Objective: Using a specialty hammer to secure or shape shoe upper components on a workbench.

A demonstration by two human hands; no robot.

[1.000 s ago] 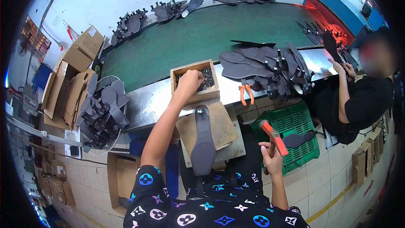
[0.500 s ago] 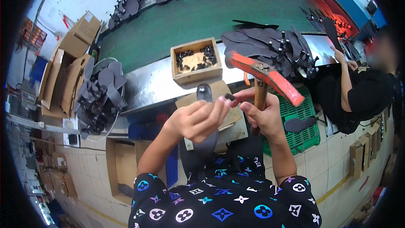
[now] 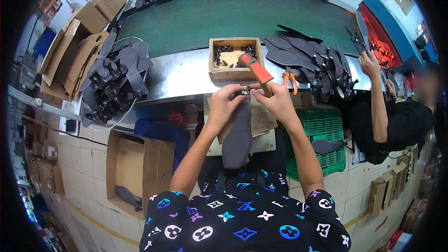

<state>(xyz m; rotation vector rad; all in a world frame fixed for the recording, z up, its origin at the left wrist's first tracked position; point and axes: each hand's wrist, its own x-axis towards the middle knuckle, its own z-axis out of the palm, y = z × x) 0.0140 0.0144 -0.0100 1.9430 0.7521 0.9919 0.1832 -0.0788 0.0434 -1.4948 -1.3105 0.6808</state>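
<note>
A dark grey shoe sole (image 3: 237,142) lies over a tan block (image 3: 263,122), its wide end toward me. At its far, narrow end, my left hand (image 3: 223,106) is closed, thumb and fingers pinching around a small black fitting (image 3: 245,91). My right hand (image 3: 278,106) meets it there with its fingertips. In that same right hand is a hammer (image 3: 259,71) with a worn orange head, its handle running down between thumb and fingers. Beyond the hands stands a wooden box (image 3: 228,74) with small black pieces inside. Fingers partly hide the fitting.
Orange-handled pliers (image 3: 290,82) and a pile of soles (image 3: 291,53) lie on the metal bench at right. A wire basket of soles (image 3: 122,72) is at left. A green crate (image 3: 322,126) and a co-worker (image 3: 392,112) are to the right; a cardboard box (image 3: 158,168) is lower left.
Both hands moved from above the block to the sole's far end, bringing the small black piece there. The hammer, still in my right hand, turned and shifted. The co-worker's arm rose with a sole.
</note>
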